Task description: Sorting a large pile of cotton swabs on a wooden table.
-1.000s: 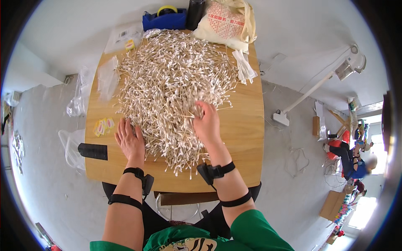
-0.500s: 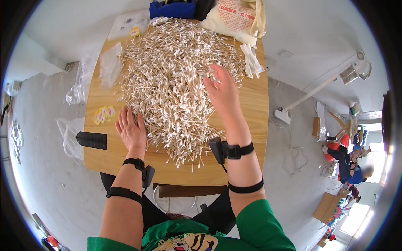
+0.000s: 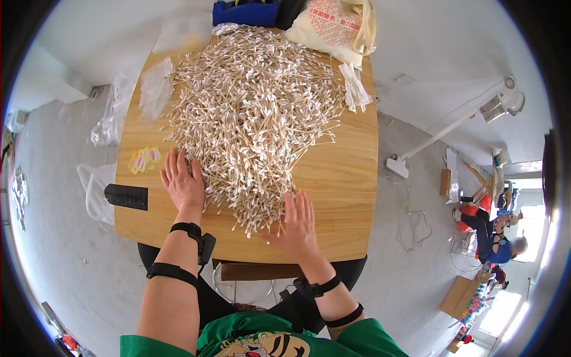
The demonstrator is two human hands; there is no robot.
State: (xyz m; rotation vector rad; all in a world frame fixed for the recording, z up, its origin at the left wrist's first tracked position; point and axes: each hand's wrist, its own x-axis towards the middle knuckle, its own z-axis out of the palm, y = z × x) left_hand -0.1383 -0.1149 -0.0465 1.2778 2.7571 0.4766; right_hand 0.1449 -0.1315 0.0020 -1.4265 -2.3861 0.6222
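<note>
A large heap of cotton swabs [image 3: 250,113] with white tips and pale sticks covers the middle of the wooden table [image 3: 339,190]. My left hand [image 3: 183,183] lies flat at the heap's near left edge, fingers stretched forward and thumb against the swabs. At the near right edge, my right hand [image 3: 299,225] rests with its fingers out, touching the outermost swabs; it is slightly blurred. Neither hand holds anything that I can see. Left of my left hand lie small yellow-and-white cards [image 3: 144,159] and a black strip [image 3: 127,197] over the table's edge.
Clear plastic bags [image 3: 156,89] lie along the left side. A cream cloth bag [image 3: 328,27] and a blue container [image 3: 245,13] stand at the far end. White folded packets [image 3: 355,88] lie far right. Another person [image 3: 502,247] sits off to the right.
My right hand has come back from above the heap's right side to its near right edge. Swabs on that side now sit closer in. My left hand has hardly moved.
</note>
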